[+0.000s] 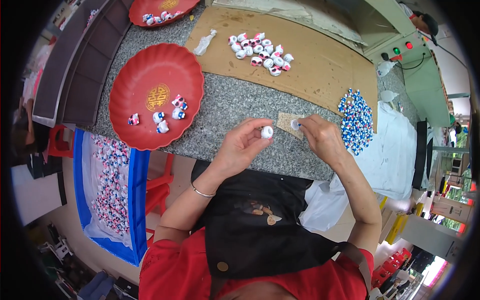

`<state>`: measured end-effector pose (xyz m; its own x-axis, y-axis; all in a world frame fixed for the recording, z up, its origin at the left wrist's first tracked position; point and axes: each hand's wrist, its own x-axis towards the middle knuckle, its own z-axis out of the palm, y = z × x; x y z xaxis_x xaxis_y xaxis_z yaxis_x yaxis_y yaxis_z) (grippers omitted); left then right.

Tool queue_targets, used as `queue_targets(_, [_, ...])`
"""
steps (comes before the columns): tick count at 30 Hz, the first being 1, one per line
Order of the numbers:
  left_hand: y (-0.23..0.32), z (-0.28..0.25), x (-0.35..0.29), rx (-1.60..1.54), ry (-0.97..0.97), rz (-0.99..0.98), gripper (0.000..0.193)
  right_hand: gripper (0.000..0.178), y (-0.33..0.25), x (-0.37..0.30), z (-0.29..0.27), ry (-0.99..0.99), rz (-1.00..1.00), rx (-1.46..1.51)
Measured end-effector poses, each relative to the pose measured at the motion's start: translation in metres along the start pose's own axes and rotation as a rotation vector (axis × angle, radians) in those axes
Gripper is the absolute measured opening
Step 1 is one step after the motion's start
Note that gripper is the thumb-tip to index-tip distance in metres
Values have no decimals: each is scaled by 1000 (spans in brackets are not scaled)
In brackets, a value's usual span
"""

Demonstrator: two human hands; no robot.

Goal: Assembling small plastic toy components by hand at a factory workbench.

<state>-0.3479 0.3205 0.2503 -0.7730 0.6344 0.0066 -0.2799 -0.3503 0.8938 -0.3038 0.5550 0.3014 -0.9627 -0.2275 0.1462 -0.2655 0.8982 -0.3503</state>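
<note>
Between the thumb and fingers of my left hand (236, 149) is a small white figurine head (267, 132), with a round recess facing up. To its right, my right hand (323, 138) pinches a small whitish piece (295, 124), too small to name exactly. Its fingertips are over a rough tan square (285, 120) lying on the speckled stone worktop (230, 102). The two hands are apart. Beyond them, white-and-pink figurine heads (260, 49) lie in a loose group on a cardboard sheet (320, 65). Blue-and-white small pieces (356, 122) are heaped beside my right hand.
A red scalloped tray (135, 100) at left holds several figurines; another red tray (172, 6) stands behind it. Lower left is a blue bin (137, 210) full of figurines. A green machine housing (420, 75) with lit buttons borders the far right. Crumpled plastic (205, 42) lies on the cardboard.
</note>
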Motion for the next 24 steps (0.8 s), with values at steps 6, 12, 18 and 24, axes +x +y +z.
queue_targets(6, [-13,11,13,321,72,130,35,16,-8,-9,0,130,269,435])
queue_targets(12, [-13,28,16,736,89,503,33,16,-28,-18,-2,71,620,1132])
queue_targets(18, [-2,25,19,548,-146,303,33,14,-40,-25,-15,64,495,996])
queue_targets(24, [6,23,14,91,-301,-96,28,16,-44,-29,-13,111,108,629])
